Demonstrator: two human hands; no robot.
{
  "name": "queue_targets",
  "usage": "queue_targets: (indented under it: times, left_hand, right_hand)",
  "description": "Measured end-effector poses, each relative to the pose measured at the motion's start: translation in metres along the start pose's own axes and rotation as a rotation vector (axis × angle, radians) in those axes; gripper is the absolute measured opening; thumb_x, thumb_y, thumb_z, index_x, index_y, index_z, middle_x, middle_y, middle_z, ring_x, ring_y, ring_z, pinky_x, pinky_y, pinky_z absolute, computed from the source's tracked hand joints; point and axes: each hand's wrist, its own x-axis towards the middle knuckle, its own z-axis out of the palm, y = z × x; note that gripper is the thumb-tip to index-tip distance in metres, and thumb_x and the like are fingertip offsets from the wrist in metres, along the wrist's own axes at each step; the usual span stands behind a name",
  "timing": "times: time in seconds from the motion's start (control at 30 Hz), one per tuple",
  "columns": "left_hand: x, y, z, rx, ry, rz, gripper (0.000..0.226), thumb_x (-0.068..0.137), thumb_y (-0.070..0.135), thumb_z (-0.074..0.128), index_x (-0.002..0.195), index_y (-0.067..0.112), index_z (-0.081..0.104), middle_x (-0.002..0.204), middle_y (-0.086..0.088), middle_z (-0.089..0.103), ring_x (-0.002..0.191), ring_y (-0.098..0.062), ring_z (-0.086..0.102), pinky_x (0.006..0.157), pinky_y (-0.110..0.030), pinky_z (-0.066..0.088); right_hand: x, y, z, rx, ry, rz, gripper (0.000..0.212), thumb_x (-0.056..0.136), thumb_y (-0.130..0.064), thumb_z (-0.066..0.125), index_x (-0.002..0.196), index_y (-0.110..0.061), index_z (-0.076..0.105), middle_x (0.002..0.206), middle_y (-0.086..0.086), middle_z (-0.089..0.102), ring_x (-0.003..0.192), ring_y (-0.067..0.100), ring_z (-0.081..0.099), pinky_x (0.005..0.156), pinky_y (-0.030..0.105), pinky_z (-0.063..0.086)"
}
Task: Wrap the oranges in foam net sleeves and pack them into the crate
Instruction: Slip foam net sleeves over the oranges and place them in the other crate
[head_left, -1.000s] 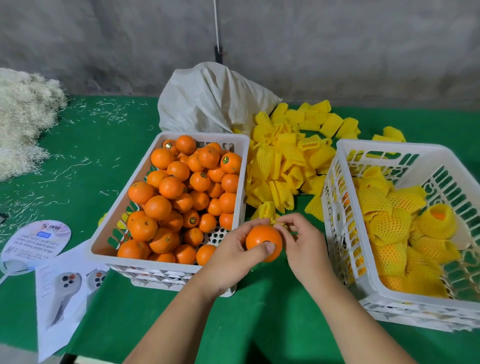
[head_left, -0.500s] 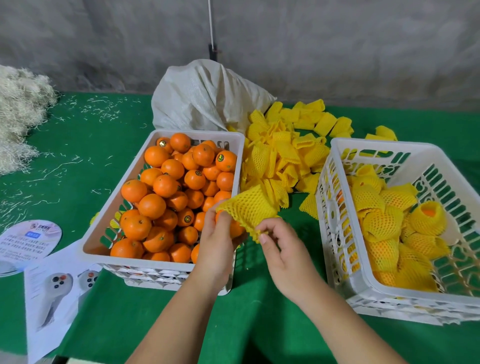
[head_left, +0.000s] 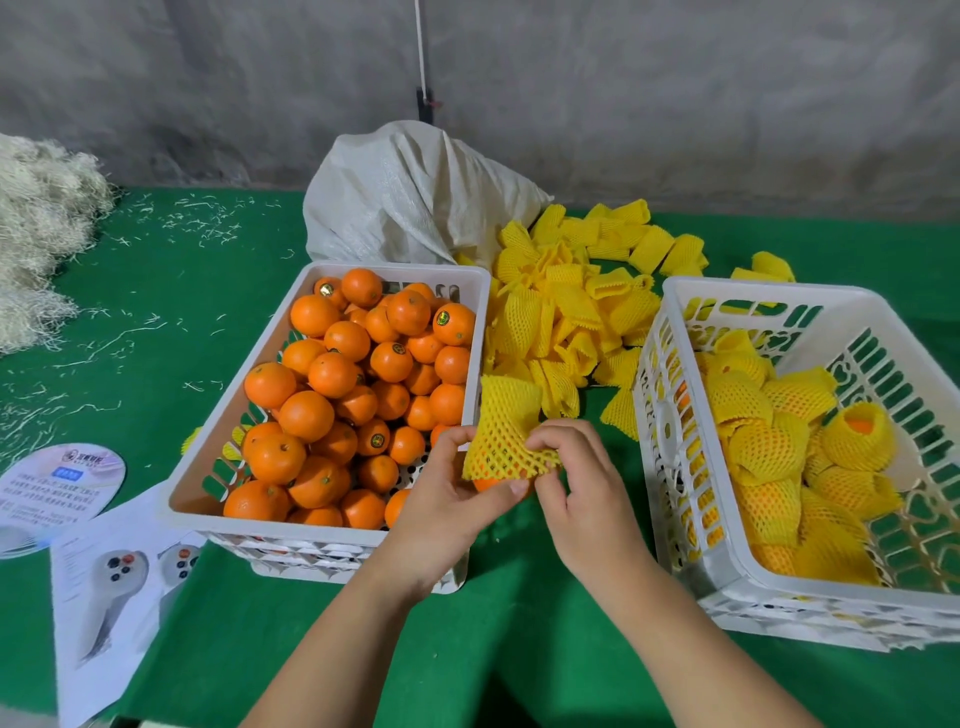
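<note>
A green tabletop (head_left: 156, 312) fills most of the frame, with a grey wall along the top. At the right of the frame stands a white plastic crate (head_left: 675, 332), partly filled with oranges already wrapped in yellow foam net (head_left: 769, 447). At centre left stands a second white basket (head_left: 332, 540), heaped with bare oranges (head_left: 332, 374), some with small dark stickers. Behind it, at upper centre, a pale woven sack (head_left: 415, 202) slumps against the wall. Between the two containers, a loose pile of yellow foam sleeves (head_left: 566, 306) spreads over the cloth towards the upper right. A heap of pale shredded straw (head_left: 36, 228) lies at the upper left edge, with stray strands scattered nearby. Printed leaflets (head_left: 98, 592) lie at lower left, beside a round printed card (head_left: 57, 483).

Two bare forearms reach in from the bottom of the frame and meet at centre, in the gap between the containers. The left hand (head_left: 447, 499) curls round an orange (head_left: 488, 484), of which only a sliver shows under a stretched yellow sleeve (head_left: 504, 431); its thumb and fingertips pinch the sleeve's lower left edge. The right hand (head_left: 576, 478) has its fingers bent, its grip pinching the sleeve's lower right edge. The sleeve's upper part stands loose above the fruit.
</note>
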Motion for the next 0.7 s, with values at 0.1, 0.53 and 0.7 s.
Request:
queue_targets:
  times: [0.1, 0.53, 0.7]
  left_hand:
    - [0.005, -0.001, 0.011, 0.0, 0.158, 0.047, 0.053, 0.082, 0.027, 0.085, 0.125, 0.023, 0.055, 0.099, -0.007, 0.075, 0.083, -0.017, 0.066, 0.075, -0.035, 0.055]
    - [0.018, -0.003, 0.009, -0.134, 0.139, 0.058, 0.048, 0.098, 0.04, 0.059, 0.143, 0.032, 0.043, 0.114, -0.002, 0.074, 0.107, -0.023, 0.071, 0.09, -0.036, 0.061]
    - [0.014, -0.005, 0.0, -0.101, 0.063, 0.068, 0.062, 0.089, 0.041, 0.084, 0.142, 0.046, 0.052, 0.136, -0.006, 0.067, 0.128, -0.029, 0.066, 0.098, -0.04, 0.059]
  right_hand:
    - [-0.001, 0.003, 0.0, -0.038, 0.045, 0.017, 0.031, 0.085, 0.012, 0.061, 0.109, -0.007, 0.066, 0.112, -0.003, 0.056, 0.103, 0.012, 0.057, 0.085, 0.015, 0.045]
    - [0.0, -0.018, 0.028, 0.205, 0.236, 0.125, 0.025, 0.094, -0.021, 0.055, 0.119, -0.017, 0.056, 0.117, -0.007, 0.041, 0.117, 0.005, 0.051, 0.091, 0.013, 0.046]
    - [0.01, -0.01, 0.018, 0.184, 0.147, 0.166, 0.023, 0.096, -0.01, 0.055, 0.117, -0.014, 0.065, 0.111, -0.002, 0.058, 0.105, 0.007, 0.058, 0.084, 0.013, 0.046]
